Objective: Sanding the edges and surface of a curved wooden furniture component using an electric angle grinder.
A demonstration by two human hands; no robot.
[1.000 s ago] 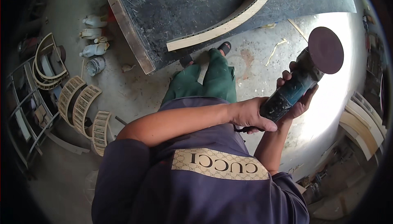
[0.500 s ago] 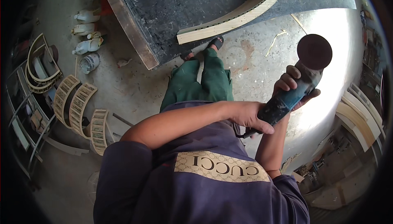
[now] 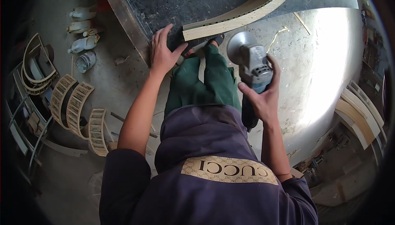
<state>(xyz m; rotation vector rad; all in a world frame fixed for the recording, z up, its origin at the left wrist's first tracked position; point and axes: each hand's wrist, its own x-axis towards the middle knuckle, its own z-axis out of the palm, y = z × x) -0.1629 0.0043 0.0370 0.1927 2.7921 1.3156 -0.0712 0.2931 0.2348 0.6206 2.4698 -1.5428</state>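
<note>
My right hand (image 3: 263,97) grips an angle grinder (image 3: 252,66) by its body, its round disc pointing up toward the table. My left hand (image 3: 163,52) rests flat with fingers spread on the dark worktable (image 3: 164,3), at its front edge. Just right of that hand lies the cut end of a long curved wooden piece (image 3: 242,13) on the tabletop. My green trousers and sandalled feet show below the table edge.
Several curved slotted wooden pieces (image 3: 76,110) lie on the concrete floor at the left. White plastic bottles (image 3: 82,31) stand near the table's left corner. Stacked curved boards (image 3: 358,114) sit at the right. Wood scraps (image 3: 279,33) litter the floor.
My left hand has let go of the grinder and moved up onto the table edge. My right hand swung the grinder left, nearer the curved wood's end.
</note>
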